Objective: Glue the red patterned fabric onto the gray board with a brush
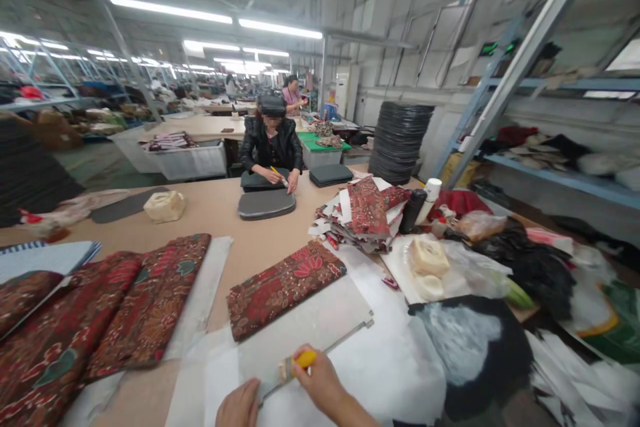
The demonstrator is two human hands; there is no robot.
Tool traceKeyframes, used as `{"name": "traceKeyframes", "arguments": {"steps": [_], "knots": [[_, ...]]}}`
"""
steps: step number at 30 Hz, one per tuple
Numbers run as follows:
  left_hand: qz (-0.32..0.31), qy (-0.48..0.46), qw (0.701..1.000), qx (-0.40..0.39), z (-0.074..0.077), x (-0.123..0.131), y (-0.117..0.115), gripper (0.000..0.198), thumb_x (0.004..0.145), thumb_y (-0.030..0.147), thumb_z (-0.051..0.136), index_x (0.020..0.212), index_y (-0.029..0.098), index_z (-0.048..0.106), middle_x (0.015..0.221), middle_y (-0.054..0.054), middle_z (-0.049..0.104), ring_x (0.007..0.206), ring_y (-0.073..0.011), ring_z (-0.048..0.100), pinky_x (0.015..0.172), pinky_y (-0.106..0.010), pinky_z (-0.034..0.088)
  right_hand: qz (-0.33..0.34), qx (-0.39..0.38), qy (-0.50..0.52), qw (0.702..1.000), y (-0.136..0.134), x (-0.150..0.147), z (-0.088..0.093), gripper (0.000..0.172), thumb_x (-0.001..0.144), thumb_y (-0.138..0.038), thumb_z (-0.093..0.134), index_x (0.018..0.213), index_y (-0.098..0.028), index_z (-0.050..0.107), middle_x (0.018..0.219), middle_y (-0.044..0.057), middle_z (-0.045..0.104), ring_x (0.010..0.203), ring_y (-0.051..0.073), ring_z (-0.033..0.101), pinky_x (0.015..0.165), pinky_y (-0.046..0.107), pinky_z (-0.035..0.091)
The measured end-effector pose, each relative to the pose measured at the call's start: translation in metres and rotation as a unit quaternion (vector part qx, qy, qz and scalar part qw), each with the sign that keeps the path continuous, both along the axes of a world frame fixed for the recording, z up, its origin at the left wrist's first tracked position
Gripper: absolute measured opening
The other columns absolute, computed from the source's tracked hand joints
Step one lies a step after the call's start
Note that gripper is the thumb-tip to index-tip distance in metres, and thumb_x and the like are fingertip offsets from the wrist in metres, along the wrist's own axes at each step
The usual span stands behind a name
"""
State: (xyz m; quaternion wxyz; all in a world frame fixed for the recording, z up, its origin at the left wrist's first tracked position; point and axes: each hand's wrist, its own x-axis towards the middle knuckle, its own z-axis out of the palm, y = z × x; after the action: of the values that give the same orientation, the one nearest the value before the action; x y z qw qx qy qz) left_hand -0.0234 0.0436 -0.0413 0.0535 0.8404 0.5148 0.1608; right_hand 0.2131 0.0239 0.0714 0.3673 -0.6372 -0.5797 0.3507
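My right hand (321, 383) is closed around the yellow handle of a paintbrush (304, 360). The brush's bristles touch the near edge of a flat grey panel (320, 325). Low in the view, my left hand (239, 405) lies at the panel's near left corner, fingers laid flat along its edge and the wrist out of view. A folded piece of brown and red flowered fabric (285, 288) covers the far side of the panel. White sheets (395, 353) are spread beneath. To the right lies a black piece smeared with white paste (463, 340).
More flowered fabric (145, 300) lies on the left. Fabric scraps (363, 213), two bottles (429, 200) and a cream-coloured tub (429, 257) stand right of centre. Across the table, a co-worker (273, 140) holds another brush over dark grey padded pieces (267, 203). Plastic bags crowd the right side.
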Motion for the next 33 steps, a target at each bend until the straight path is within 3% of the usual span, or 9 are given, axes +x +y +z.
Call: {"name": "traceKeyframes", "arguments": {"steps": [3, 7, 9, 14, 17, 19, 25, 30, 33], "knots": [[-0.015, -0.016, 1.0, 0.003, 0.004, -0.004, 0.0, 0.028, 0.079, 0.035, 0.048, 0.099, 0.026, 0.065, 0.099, -0.002, 0.072, 0.09, -0.0184, 0.067, 0.078, -0.03, 0.056, -0.026, -0.01, -0.102, 0.994, 0.005, 0.023, -0.008, 0.015, 0.076, -0.025, 0.048, 0.077, -0.021, 0.062, 0.067, 0.0, 0.064, 0.065, 0.014, 0.058, 0.061, 0.021, 0.039], [-0.023, -0.054, 0.998, 0.006, 0.011, -0.009, 0.0, 0.029, 0.081, 0.034, 0.045, 0.098, 0.023, 0.065, 0.094, -0.003, 0.073, 0.086, -0.0169, 0.067, 0.076, -0.028, 0.056, -0.212, -0.042, -0.25, 0.944, -0.002, 0.115, -0.009, 0.027, 0.083, -0.032, 0.038, 0.079, -0.02, 0.061, 0.057, 0.002, 0.06, 0.056, 0.017, 0.056, 0.054, 0.025, 0.036], [-0.018, -0.069, 0.997, -0.01, 0.015, -0.009, 0.0, 0.03, 0.081, 0.035, 0.044, 0.098, 0.022, 0.065, 0.094, -0.003, 0.073, 0.086, -0.0169, 0.067, 0.077, -0.028, 0.055, -0.253, -0.014, -0.284, 0.925, -0.006, 0.128, -0.003, 0.029, 0.084, -0.034, 0.036, 0.081, -0.019, 0.061, 0.059, 0.003, 0.061, 0.057, 0.019, 0.056, 0.055, 0.026, 0.036], [0.032, -0.08, 0.992, -0.089, 0.03, -0.002, 0.007, 0.034, 0.08, 0.029, 0.04, 0.103, 0.02, 0.063, 0.103, -0.005, 0.07, 0.095, -0.0185, 0.064, 0.087, -0.033, 0.051, -0.052, 0.044, -0.172, 0.983, -0.003, 0.009, 0.002, 0.02, 0.084, -0.03, 0.043, 0.085, -0.022, 0.061, 0.077, 0.002, 0.067, 0.075, 0.016, 0.06, 0.069, 0.024, 0.041], [0.056, -0.083, 0.987, -0.128, 0.039, 0.002, 0.01, 0.038, 0.082, 0.026, 0.035, 0.108, 0.018, 0.06, 0.108, -0.007, 0.068, 0.1, -0.0183, 0.062, 0.091, -0.035, 0.048, 0.081, 0.035, -0.154, 0.984, -0.001, -0.052, -0.004, 0.013, 0.079, -0.023, 0.05, 0.085, -0.023, 0.062, 0.082, 0.0, 0.068, 0.08, 0.016, 0.06, 0.074, 0.024, 0.04], [0.057, -0.084, 0.984, -0.147, 0.042, 0.002, 0.009, 0.039, 0.082, 0.023, 0.033, 0.111, 0.017, 0.058, 0.11, -0.008, 0.067, 0.101, -0.018, 0.061, 0.093, -0.036, 0.047, 0.102, 0.016, -0.184, 0.977, -0.002, -0.05, -0.005, 0.013, 0.079, -0.021, 0.05, 0.084, -0.022, 0.062, 0.08, 0.0, 0.067, 0.079, 0.016, 0.06, 0.074, 0.024, 0.039], [0.038, -0.113, 0.976, -0.182, 0.033, -0.009, 0.006, 0.041, 0.082, 0.02, 0.032, 0.116, 0.017, 0.055, 0.116, -0.008, 0.064, 0.108, -0.0178, 0.057, 0.102, -0.039, 0.04, -0.048, -0.035, -0.331, 0.942, -0.003, -0.005, 0.014, 0.018, 0.083, -0.021, 0.042, 0.08, -0.017, 0.06, 0.068, 0.005, 0.062, 0.069, 0.018, 0.057, 0.065, 0.026, 0.036], [0.079, -0.176, 0.963, -0.188, 0.034, -0.01, 0.014, 0.043, 0.082, 0.022, 0.029, 0.115, 0.012, 0.054, 0.117, -0.01, 0.063, 0.108, -0.0175, 0.057, 0.097, -0.037, 0.044, 0.093, 0.02, -0.179, 0.979, 0.0, -0.07, 0.014, 0.013, 0.08, -0.022, 0.047, 0.084, -0.021, 0.06, 0.079, 0.001, 0.066, 0.075, 0.014, 0.059, 0.066, 0.022, 0.036], [0.081, -0.196, 0.959, -0.189, 0.04, -0.01, 0.017, 0.044, 0.083, 0.024, 0.027, 0.115, 0.011, 0.054, 0.116, -0.011, 0.063, 0.107, -0.0184, 0.057, 0.097, -0.038, 0.044, 0.127, -0.017, -0.227, 0.965, -0.005, -0.089, 0.012, 0.012, 0.077, -0.019, 0.05, 0.082, -0.021, 0.061, 0.076, 0.002, 0.067, 0.072, 0.016, 0.059, 0.063, 0.023, 0.035]]}}
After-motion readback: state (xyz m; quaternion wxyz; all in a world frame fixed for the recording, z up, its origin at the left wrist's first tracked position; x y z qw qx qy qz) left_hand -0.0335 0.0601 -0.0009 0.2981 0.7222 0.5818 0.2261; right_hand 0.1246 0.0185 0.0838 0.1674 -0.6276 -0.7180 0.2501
